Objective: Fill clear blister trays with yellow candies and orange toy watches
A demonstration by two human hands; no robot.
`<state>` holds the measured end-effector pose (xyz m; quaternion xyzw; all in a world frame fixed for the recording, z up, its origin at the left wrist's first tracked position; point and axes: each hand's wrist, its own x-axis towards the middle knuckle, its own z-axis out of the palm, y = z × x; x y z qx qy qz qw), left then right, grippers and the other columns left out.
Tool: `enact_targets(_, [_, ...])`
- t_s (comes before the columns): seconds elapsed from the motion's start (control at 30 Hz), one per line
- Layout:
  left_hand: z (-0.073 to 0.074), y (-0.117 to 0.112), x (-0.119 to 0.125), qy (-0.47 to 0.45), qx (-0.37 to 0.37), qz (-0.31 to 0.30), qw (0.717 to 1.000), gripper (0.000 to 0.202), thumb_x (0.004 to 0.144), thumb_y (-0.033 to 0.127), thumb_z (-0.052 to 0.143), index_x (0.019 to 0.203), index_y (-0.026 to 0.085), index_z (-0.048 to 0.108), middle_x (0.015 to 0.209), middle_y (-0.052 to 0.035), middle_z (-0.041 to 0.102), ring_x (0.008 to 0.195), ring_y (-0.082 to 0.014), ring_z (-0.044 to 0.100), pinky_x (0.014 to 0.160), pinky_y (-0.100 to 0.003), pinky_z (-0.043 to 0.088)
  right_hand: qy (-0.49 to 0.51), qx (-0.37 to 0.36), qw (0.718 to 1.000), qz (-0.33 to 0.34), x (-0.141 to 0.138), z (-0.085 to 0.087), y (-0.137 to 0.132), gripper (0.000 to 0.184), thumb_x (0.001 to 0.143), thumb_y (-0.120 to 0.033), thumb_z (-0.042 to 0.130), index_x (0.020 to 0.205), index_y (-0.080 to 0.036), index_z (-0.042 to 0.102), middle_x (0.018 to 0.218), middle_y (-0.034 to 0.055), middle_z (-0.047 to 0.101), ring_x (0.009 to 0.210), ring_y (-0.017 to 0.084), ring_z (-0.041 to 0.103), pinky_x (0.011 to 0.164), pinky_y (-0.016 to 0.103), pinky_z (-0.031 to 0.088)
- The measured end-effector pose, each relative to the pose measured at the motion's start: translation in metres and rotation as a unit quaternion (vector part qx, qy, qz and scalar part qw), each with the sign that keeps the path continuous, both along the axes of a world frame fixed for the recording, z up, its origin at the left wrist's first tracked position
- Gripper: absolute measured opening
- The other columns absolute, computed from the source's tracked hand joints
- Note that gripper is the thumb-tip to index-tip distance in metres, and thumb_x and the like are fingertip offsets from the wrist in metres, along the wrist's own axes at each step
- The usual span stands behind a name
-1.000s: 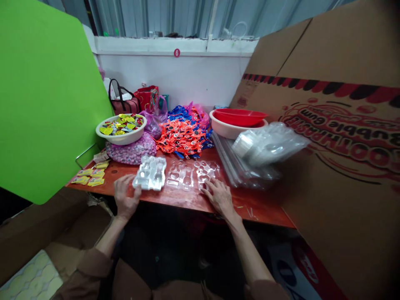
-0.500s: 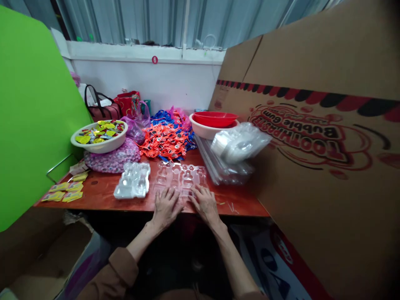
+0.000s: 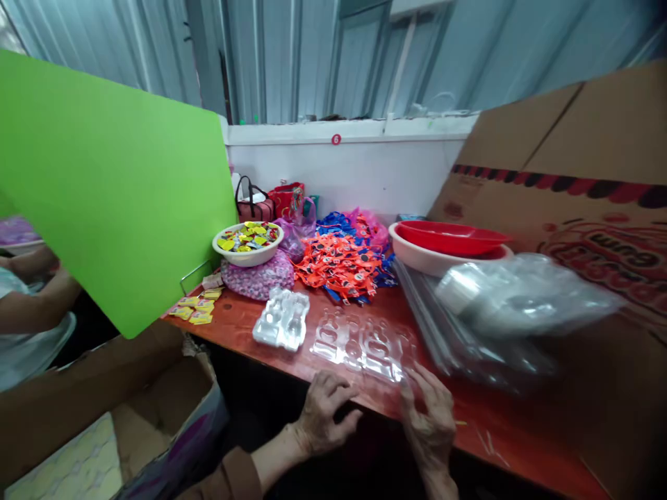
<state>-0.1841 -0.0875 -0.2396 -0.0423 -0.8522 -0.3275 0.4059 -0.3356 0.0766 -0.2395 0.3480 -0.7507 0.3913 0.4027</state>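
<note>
Clear moulded plastic trays [image 3: 359,346] lie flat side by side near the front of the red-brown table [image 3: 234,332]. My left hand [image 3: 328,413] hovers at the table's front edge, fingers slightly curled and thumb apart, with nothing in it. At the right end of the clear trays is my right hand [image 3: 430,411], its fingers stretched out; the fingertips are at the tray's edge, and I cannot tell whether they press on it. To the left stands a stack of clear moulded trays [image 3: 281,319].
Behind lie orange and blue strap-like pieces [image 3: 338,264]. A white basin [image 3: 247,258] of yellow packets rests on a bag of pink pieces [image 3: 258,276]. Right are a red basin [image 3: 453,237], bagged plastic [image 3: 521,295] and a large carton [image 3: 599,229]. Another person's arm [image 3: 36,295] shows beyond the green panel [image 3: 130,187].
The view has swung left, so things sit further right. My left hand has drawn back from the clear trays to the table edge; my right hand has shifted to their right end.
</note>
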Motion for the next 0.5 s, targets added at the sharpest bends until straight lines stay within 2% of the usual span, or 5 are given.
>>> enact_targets(0.1, [0.018, -0.007, 0.006, 0.010, 0.107, -0.008, 0.994, 0.024, 0.087, 0.032, 0.063, 0.110, 0.027, 0.066, 0.094, -0.0096, 0.069, 0.090, -0.0237, 0.065, 0.076, -0.041, 0.058, 0.001, -0.008, 1.000, -0.002, 0.000, 0.002, 0.000, 0.029, 0.096, -0.037, 0.055, 0.107, -0.013, 0.068, 0.112, 0.0169, 0.068, 0.106, 0.029, 0.062, 0.096, 0.051, 0.050])
enact_targets(0.17, [0.051, -0.033, 0.001, 0.011, 0.163, 0.014, 0.986, 0.020, 0.091, 0.033, 0.059, 0.109, 0.025, 0.065, 0.097, -0.0088, 0.069, 0.092, -0.0211, 0.065, 0.081, -0.038, 0.057, -0.002, -0.015, 1.000, -0.001, 0.000, 0.003, 0.000, 0.029, 0.095, -0.037, 0.056, 0.105, -0.013, 0.068, 0.110, 0.0164, 0.069, 0.104, 0.029, 0.063, 0.094, 0.049, 0.050])
enact_targets(0.27, [0.122, -0.112, -0.020, 0.012, 0.107, 0.073, 0.992, 0.029, 0.094, 0.040, 0.057, 0.115, 0.021, 0.064, 0.105, -0.0087, 0.067, 0.091, -0.0194, 0.063, 0.084, -0.035, 0.054, -0.014, -0.025, 1.000, 0.010, -0.001, 0.004, 0.000, 0.027, 0.094, -0.038, 0.058, 0.104, -0.015, 0.068, 0.106, 0.0148, 0.069, 0.099, 0.028, 0.064, 0.091, 0.046, 0.052])
enact_targets(0.37, [0.184, -0.210, -0.049, -0.035, -0.009, 0.221, 0.975, 0.040, 0.096, 0.041, 0.052, 0.124, 0.014, 0.062, 0.117, -0.0122, 0.063, 0.111, -0.0232, 0.059, 0.100, -0.038, 0.047, -0.017, -0.026, 0.999, 0.018, 0.000, 0.005, 0.000, 0.022, 0.094, -0.034, 0.059, 0.102, -0.016, 0.068, 0.100, 0.0122, 0.069, 0.093, 0.025, 0.065, 0.089, 0.043, 0.052])
enact_targets(0.5, [0.214, -0.312, -0.089, -0.109, -0.018, 0.309, 0.945, 0.056, 0.081, 0.037, 0.072, 0.127, 0.008, 0.059, 0.129, -0.0208, 0.054, 0.125, -0.0383, 0.048, 0.110, -0.054, 0.034, -0.045, -0.027, 0.999, 0.001, 0.005, 0.007, 0.001, 0.018, 0.095, -0.027, 0.057, 0.101, -0.015, 0.068, 0.097, 0.0105, 0.069, 0.092, 0.023, 0.065, 0.088, 0.039, 0.052])
